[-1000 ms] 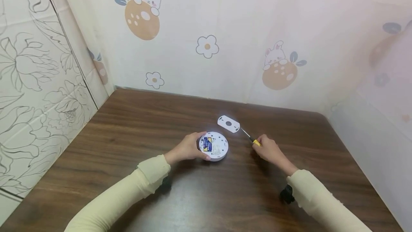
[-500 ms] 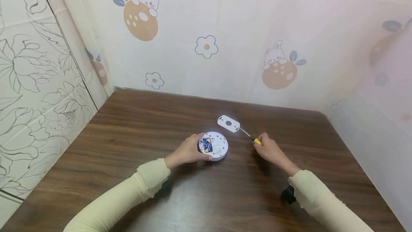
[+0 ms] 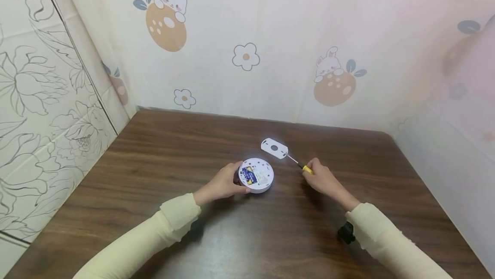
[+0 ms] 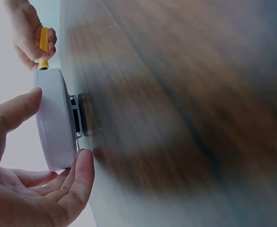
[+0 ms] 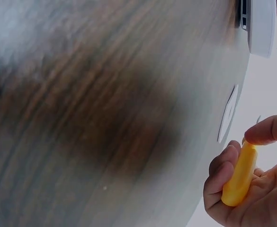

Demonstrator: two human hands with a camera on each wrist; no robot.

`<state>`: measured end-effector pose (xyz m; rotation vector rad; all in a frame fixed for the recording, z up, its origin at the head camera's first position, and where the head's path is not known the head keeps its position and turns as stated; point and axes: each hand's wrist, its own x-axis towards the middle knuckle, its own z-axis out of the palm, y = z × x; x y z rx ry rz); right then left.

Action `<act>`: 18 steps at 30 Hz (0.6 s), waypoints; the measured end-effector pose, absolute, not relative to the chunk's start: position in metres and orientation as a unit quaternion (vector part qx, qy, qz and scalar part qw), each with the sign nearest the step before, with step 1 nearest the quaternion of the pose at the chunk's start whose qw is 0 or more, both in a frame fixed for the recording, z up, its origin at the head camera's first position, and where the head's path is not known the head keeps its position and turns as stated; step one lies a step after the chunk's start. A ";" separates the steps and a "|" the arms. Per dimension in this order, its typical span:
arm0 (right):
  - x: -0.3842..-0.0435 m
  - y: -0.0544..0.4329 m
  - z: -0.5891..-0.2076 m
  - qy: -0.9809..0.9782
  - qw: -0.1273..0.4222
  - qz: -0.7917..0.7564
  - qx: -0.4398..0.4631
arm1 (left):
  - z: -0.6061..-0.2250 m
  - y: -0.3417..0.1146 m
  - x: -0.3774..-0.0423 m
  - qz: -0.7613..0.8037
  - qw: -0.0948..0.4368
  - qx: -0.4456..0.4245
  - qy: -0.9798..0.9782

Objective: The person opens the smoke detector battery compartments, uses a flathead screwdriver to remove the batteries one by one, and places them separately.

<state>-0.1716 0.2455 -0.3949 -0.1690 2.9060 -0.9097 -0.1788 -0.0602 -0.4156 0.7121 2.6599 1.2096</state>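
Note:
A round white smoke detector (image 3: 263, 174) lies with its back up, a blue-and-yellow patch that looks like batteries (image 3: 249, 176) showing. My left hand (image 3: 222, 183) holds its left side, thumb on the near edge and fingers on the far one. In the left wrist view, the detector's (image 4: 55, 120) vented face is towards the table. My right hand (image 3: 322, 178) grips the yellow handle of a screwdriver (image 3: 308, 170). Its thin shaft points at the near right corner of a white mounting plate (image 3: 273, 148); whether the tip touches the plate, I cannot tell.
The brown wooden table (image 3: 185, 141) spreads around both hands. A patterned curtain (image 3: 216, 34) stands behind its far edge, with more patterned cloth at the left and right. A black wrist device (image 3: 346, 232) sits under the right sleeve.
The smoke detector has turned slightly counter-clockwise, and the left thumb has slid back along its near edge. The right hand has shifted only a little with the screwdriver. The plate stays put.

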 end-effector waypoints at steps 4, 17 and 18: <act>-0.170 0.242 -0.392 0.952 0.044 -0.296 -0.059 | -0.418 -0.063 -0.178 0.403 0.061 0.238 0.881; -0.163 0.233 -0.387 0.948 0.058 -0.303 -0.074 | -0.418 -0.069 -0.166 0.407 0.086 0.224 0.881; -0.163 0.233 -0.386 0.948 0.059 -0.303 -0.075 | -0.417 -0.070 -0.166 0.408 0.090 0.221 0.881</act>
